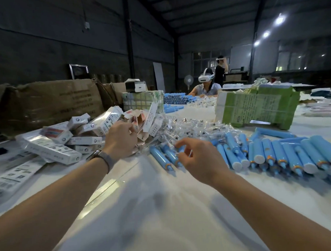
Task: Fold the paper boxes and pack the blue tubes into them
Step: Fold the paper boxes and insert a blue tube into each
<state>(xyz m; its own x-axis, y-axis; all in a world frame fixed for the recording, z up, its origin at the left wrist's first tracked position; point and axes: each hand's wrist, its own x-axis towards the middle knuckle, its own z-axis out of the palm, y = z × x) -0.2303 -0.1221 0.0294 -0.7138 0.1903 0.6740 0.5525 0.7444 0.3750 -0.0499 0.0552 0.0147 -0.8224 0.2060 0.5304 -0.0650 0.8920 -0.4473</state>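
Table (149,217): white-covered surface filling the foreground; its near and side edges are cut off by the frame.
Brown cartons (51,103): large, at far left behind the boxes; printed text too faint to read; count unclear.
Green carton (255,108): one, on the table at right, beyond the tubes; its print is illegible.
Patterned carton (141,101): one, at centre back, with a small black-and-white device (135,86) on top.
Paper boxes (70,137): a loose heap of folded white boxes at left, overlapping so that no exact count is possible; flat unfolded ones lie at the lower-left edge, partly cut off.
Blue tubes (287,154): a pile at right, well over a dozen, the rightmost running out of frame; three more (163,156) lie just under the right hand; another stack sits far back.
Clear packets (195,127): small transparent wrapped pieces strewn between boxes and tubes; contents hard to make out.
Left hand (121,140): fingers curled into the crumpled paper and wrappers beside the box heap; which piece it grips cannot be told; a band is on the wrist.
Right hand (198,158): fingers bent, fingertips pinching at a blue tube in the group of three; the contact is blurred.
Other people: two, far back; one seated wearing a white headset, one standing.
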